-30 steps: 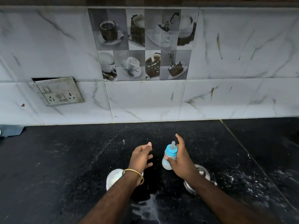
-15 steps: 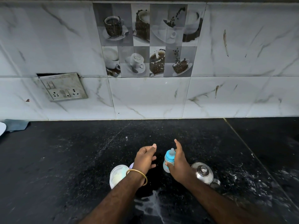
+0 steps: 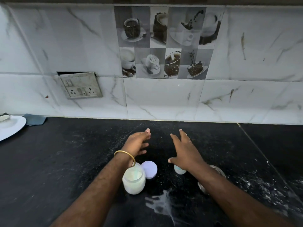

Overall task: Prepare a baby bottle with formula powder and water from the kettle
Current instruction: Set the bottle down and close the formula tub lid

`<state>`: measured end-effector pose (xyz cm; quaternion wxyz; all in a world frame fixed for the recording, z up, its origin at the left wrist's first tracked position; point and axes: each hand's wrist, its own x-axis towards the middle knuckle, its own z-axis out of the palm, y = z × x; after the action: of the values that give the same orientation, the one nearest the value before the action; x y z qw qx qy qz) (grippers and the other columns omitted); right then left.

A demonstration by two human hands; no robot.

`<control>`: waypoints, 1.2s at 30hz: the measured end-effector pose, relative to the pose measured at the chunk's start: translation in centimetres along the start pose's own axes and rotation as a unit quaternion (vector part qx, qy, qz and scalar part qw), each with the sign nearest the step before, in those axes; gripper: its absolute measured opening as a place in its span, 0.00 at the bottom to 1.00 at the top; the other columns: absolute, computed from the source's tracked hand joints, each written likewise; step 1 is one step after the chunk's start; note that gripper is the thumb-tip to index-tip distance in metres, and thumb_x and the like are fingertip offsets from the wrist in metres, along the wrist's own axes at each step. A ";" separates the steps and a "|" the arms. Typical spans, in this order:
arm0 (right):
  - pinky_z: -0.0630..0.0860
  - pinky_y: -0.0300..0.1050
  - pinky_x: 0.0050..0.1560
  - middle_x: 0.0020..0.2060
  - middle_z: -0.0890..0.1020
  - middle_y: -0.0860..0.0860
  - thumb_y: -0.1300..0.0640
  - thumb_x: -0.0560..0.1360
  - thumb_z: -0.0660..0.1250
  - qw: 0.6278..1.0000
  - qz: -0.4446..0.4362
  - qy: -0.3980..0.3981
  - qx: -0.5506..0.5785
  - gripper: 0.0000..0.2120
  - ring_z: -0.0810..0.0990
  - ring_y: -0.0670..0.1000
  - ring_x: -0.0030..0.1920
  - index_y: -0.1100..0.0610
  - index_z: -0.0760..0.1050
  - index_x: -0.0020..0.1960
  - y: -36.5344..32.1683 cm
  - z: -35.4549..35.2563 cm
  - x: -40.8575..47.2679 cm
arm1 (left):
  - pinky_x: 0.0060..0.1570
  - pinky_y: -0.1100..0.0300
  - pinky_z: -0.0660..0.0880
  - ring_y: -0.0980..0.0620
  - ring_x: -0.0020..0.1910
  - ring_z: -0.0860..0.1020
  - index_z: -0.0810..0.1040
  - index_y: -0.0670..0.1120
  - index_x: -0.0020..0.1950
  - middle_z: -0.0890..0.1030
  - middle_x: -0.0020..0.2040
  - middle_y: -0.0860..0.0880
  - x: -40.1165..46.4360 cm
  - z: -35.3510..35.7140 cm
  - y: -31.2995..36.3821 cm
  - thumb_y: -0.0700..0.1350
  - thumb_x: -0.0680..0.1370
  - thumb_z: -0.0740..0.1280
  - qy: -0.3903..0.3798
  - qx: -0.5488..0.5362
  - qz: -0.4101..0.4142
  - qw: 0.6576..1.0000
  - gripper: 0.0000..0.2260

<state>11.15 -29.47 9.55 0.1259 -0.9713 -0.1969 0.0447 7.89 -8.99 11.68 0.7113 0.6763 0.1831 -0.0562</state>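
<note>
The baby bottle (image 3: 179, 170) stands on the black counter (image 3: 65, 161), only its pale lower body showing under my right wrist. My right hand (image 3: 185, 149) hovers above it, fingers spread, holding nothing. My left hand (image 3: 137, 143), with a gold bangle at the wrist, is also spread and empty, beyond the open jar of white formula powder (image 3: 134, 180). The jar's lilac lid (image 3: 149, 169) lies beside it. The steel kettle (image 3: 218, 172) is mostly hidden behind my right forearm.
A white puddle (image 3: 159, 205) lies on the counter near the front edge, and white specks (image 3: 262, 187) are scattered to the right. A white plate (image 3: 9, 126) and a grey cloth (image 3: 35, 119) sit at the far left. A socket plate (image 3: 81, 86) hangs on the tiled wall.
My right hand let go of the bottle and rose above it with fingers spread. Both hands moved forward over the counter. The view shifted so the jar, lid and plate show more.
</note>
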 end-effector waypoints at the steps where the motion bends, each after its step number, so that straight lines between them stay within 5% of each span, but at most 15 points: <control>1: 0.57 0.56 0.79 0.82 0.47 0.57 0.47 0.72 0.76 0.999 -0.031 0.000 -0.014 0.47 0.48 0.61 0.82 0.51 0.52 0.81 -0.8 0.1 0.5 | 0.58 0.48 0.76 0.48 0.58 0.79 0.80 0.50 0.58 0.82 0.59 0.53 -0.2 -0.8 0.1 0.58 0.79 0.64 0.004 0.002 0.001 1.000 0.16; 6: 0.66 0.51 0.71 0.73 0.69 0.52 0.48 0.71 0.75 0.988 -0.116 -0.081 -0.062 0.36 0.66 0.56 0.75 0.50 0.65 0.76 -4.4 2.7 2.2 | 0.56 0.49 0.75 0.48 0.59 0.79 0.80 0.50 0.59 0.81 0.60 0.51 -1.9 -3.8 -1.3 0.54 0.79 0.65 0.027 0.012 -0.005 1.000 0.13; 8: 0.70 0.52 0.65 0.70 0.72 0.52 0.49 0.71 0.75 0.981 -0.124 -0.122 -0.085 0.35 0.72 0.56 0.70 0.49 0.67 0.74 -5.5 4.0 2.5 | 0.56 0.50 0.75 0.48 0.60 0.78 0.79 0.50 0.59 0.80 0.62 0.50 -2.5 -5.0 -2.2 0.44 0.80 0.64 0.031 0.028 -0.004 0.999 0.10; 12: 0.72 0.53 0.63 0.69 0.72 0.52 0.48 0.71 0.73 0.970 -0.136 -0.165 -0.116 0.34 0.73 0.57 0.68 0.49 0.66 0.74 -7.1 6.3 2.9 | 0.59 0.53 0.74 0.47 0.66 0.74 0.74 0.50 0.64 0.74 0.70 0.46 -3.4 -7.5 -4.7 0.32 0.76 0.63 0.014 0.104 0.018 0.994 0.20; 17: 0.70 0.60 0.66 0.73 0.67 0.54 0.46 0.67 0.77 0.942 -0.137 -0.242 -0.189 0.44 0.69 0.61 0.72 0.46 0.59 0.77 -8.4 7.2 4.0 | 0.74 0.51 0.62 0.45 0.78 0.57 0.55 0.53 0.78 0.61 0.78 0.47 -4.5 -9.5 -7.9 0.41 0.61 0.77 -0.079 0.214 -0.016 0.974 0.50; 24: 0.74 0.58 0.61 0.66 0.72 0.55 0.44 0.72 0.65 0.944 -0.118 -0.268 -0.151 0.27 0.73 0.61 0.67 0.47 0.68 0.70 -8.4 7.6 4.6 | 0.65 0.62 0.71 0.54 0.69 0.72 0.57 0.49 0.76 0.71 0.70 0.51 -4.3 -8.4 -12.8 0.49 0.51 0.84 -0.056 0.148 0.024 0.987 0.59; 28: 0.75 0.56 0.61 0.64 0.70 0.53 0.47 0.71 0.70 0.975 -0.105 -0.182 -0.079 0.33 0.72 0.59 0.65 0.41 0.62 0.74 -6.8 8.4 4.9 | 0.64 0.56 0.75 0.57 0.65 0.74 0.64 0.53 0.72 0.70 0.70 0.52 -4.3 -7.5 -15.2 0.55 0.48 0.86 0.011 0.128 0.061 0.990 0.56; 31: 0.70 0.51 0.65 0.61 0.64 0.52 0.50 0.69 0.76 0.987 -0.062 -0.098 0.111 0.44 0.69 0.55 0.60 0.36 0.55 0.78 -5.7 8.2 5.0 | 0.62 0.62 0.74 0.60 0.63 0.72 0.65 0.54 0.69 0.65 0.68 0.55 -4.6 -6.8 -16.0 0.56 0.49 0.85 0.063 0.137 0.104 0.983 0.52; 33: 0.66 0.45 0.64 0.62 0.61 0.50 0.51 0.70 0.77 0.968 -0.015 -0.073 0.238 0.40 0.67 0.52 0.60 0.37 0.60 0.75 -5.6 8.0 4.5 | 0.59 0.68 0.72 0.61 0.62 0.72 0.66 0.54 0.67 0.65 0.66 0.57 -4.8 -6.2 -15.9 0.57 0.49 0.84 0.084 0.137 0.127 0.979 0.50; 36: 0.70 0.41 0.56 0.63 0.64 0.52 0.54 0.69 0.77 0.956 0.019 -0.092 0.278 0.30 0.73 0.49 0.57 0.45 0.67 0.66 -5.1 8.3 3.4 | 0.59 0.67 0.72 0.61 0.61 0.73 0.70 0.54 0.64 0.68 0.64 0.57 -4.7 -5.6 -15.3 0.56 0.49 0.84 0.104 0.133 0.143 0.975 0.46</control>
<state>11.25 -21.64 2.74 0.3714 -0.8930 -0.1694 0.1892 -2.48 -5.49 -1.24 0.5929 0.7859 0.1485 0.0934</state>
